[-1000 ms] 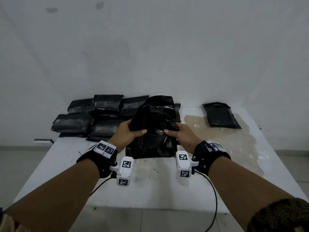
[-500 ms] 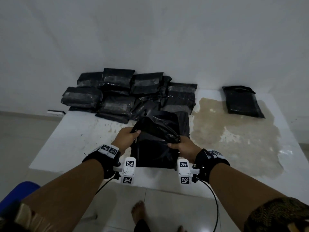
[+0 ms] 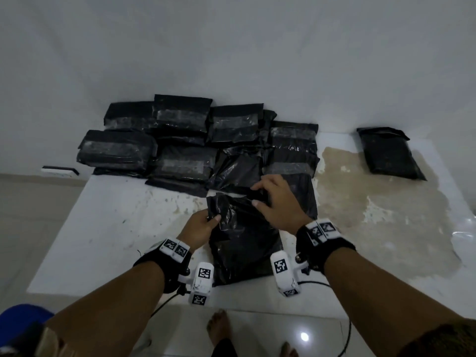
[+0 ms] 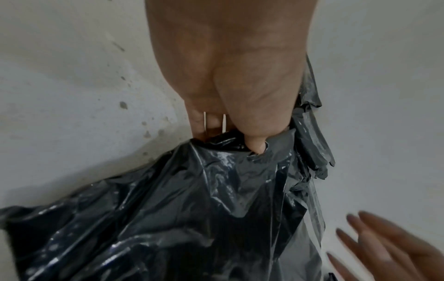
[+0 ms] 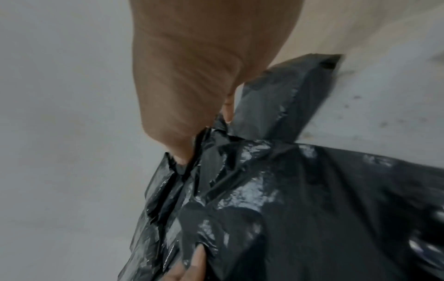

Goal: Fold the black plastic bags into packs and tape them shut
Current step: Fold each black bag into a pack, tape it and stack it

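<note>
A crumpled black plastic bag [image 3: 244, 248] lies flat on the white table [image 3: 103, 240] near its front edge. My left hand [image 3: 215, 218] pinches the bag's top left corner, thumb on top; the left wrist view shows that thumb [image 4: 254, 144] dug into the bag [image 4: 192, 209]. My right hand [image 3: 256, 194] pinches the upper right part of the top edge. In the right wrist view its thumb [image 5: 177, 150] presses a fold of the bag [image 5: 312, 190]. No tape is in view.
Several taped black packs [image 3: 185, 140] are piled at the back left against the wall. One pack [image 3: 389, 155] lies alone at the back right. Another flat black bag [image 3: 304, 194] lies under my right hand. A brown stain [image 3: 373, 202] covers the table's right side.
The bag, held upright above the table a second ago, now lies on the table. My right hand has shifted from its side up to the top edge.
</note>
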Demonstrator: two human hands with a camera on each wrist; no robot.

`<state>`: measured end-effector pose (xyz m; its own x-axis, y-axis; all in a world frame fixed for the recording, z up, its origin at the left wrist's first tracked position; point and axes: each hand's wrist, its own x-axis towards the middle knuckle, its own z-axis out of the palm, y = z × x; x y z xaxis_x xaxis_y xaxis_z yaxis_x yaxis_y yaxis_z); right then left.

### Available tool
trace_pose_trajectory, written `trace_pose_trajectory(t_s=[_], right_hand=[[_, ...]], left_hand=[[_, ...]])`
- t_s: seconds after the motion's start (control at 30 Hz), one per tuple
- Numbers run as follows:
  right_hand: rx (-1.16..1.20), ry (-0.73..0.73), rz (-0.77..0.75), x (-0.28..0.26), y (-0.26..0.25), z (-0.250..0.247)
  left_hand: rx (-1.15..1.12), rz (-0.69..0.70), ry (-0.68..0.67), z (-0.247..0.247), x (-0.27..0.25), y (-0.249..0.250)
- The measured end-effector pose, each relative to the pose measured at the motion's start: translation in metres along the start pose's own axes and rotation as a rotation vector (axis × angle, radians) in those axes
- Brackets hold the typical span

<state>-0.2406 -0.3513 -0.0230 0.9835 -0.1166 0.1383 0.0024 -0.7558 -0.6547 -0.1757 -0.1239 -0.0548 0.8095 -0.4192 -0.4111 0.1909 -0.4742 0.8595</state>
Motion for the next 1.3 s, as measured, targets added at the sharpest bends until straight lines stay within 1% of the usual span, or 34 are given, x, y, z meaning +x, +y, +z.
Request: trace_pose_trajectory(t_s=[0.1, 0.2, 0.3, 0.4, 0.5, 0.63, 0.73, 0.8, 0.83, 0.93, 0.97, 1.0, 1.03, 1.07, 1.13, 1.17, 1.2, 1.27, 1.3], right_hand=[[-0.184, -0.167, 0.022, 0.024, -0.008, 0.004], [-0.307, -0.339, 0.051, 0.038, -0.013, 0.008], [-0.386, -0.489, 0.076, 0.053, -0.02, 0.018], [-0.387, -0.555, 0.106, 0.063, -0.026, 0.033], [-0.388, -0.577, 0.103, 0.071, -0.029, 0.048], [-0.528, -0.668, 0.019, 0.09, -0.033, 0.053], [-0.589, -0.715, -0.029, 0.101, -0.037, 0.048], [-0.574, -0.684, -0.013, 0.103, -0.033, 0.04], [-0.528, -0.623, 0.006, 0.102, -0.03, 0.036], [-0.388, -0.307, 0.096, 0.091, -0.019, 0.023], [-0.388, -0.23, 0.131, 0.085, -0.016, 0.018], [-0.402, -0.201, 0.165, 0.077, -0.013, 0.013], [-0.434, -0.233, 0.208, 0.069, -0.009, 0.009], [-0.474, -0.321, 0.257, 0.061, -0.006, 0.005], [-0.534, -0.584, 0.365, 0.047, 0.0, 0.003], [-0.545, -0.689, 0.413, 0.041, 0.002, 0.003], [-0.55, -0.739, 0.437, 0.037, 0.003, 0.006], [-0.546, -0.737, 0.424, 0.029, 0.005, 0.009], [-0.534, -0.738, 0.416, 0.025, 0.004, 0.011]], left_hand=[[0.0, -0.002, -0.004, -0.006, 0.004, -0.01], [-0.007, 0.008, 0.018, -0.015, 0.02, -0.028], [0.054, 0.0, 0.051, -0.023, 0.036, -0.049], [0.109, -0.022, 0.065, -0.03, 0.023, -0.029], [0.144, -0.01, 0.077, -0.03, 0.025, -0.03], [0.132, 0.022, 0.004, -0.035, 0.025, -0.04], [0.141, 0.03, -0.015, -0.042, 0.025, -0.049], [0.167, 0.023, -0.017, -0.044, 0.024, -0.05], [0.177, 0.016, -0.012, -0.045, 0.024, -0.049], [0.205, -0.053, 0.076, -0.046, 0.027, -0.043], [0.229, -0.095, 0.112, -0.045, 0.028, -0.039], [0.254, -0.147, 0.14, -0.045, 0.029, -0.038], [0.266, -0.208, 0.152, -0.045, 0.03, -0.036], [0.266, -0.268, 0.148, -0.044, 0.031, -0.035], [0.211, -0.38, 0.083, -0.039, 0.028, -0.028], [0.178, -0.427, 0.034, -0.035, 0.024, -0.024], [0.16, -0.459, -0.012, -0.032, 0.021, -0.02], [0.164, -0.474, -0.073, -0.022, 0.015, -0.018], [0.168, -0.464, -0.078, -0.017, 0.012, -0.02]])
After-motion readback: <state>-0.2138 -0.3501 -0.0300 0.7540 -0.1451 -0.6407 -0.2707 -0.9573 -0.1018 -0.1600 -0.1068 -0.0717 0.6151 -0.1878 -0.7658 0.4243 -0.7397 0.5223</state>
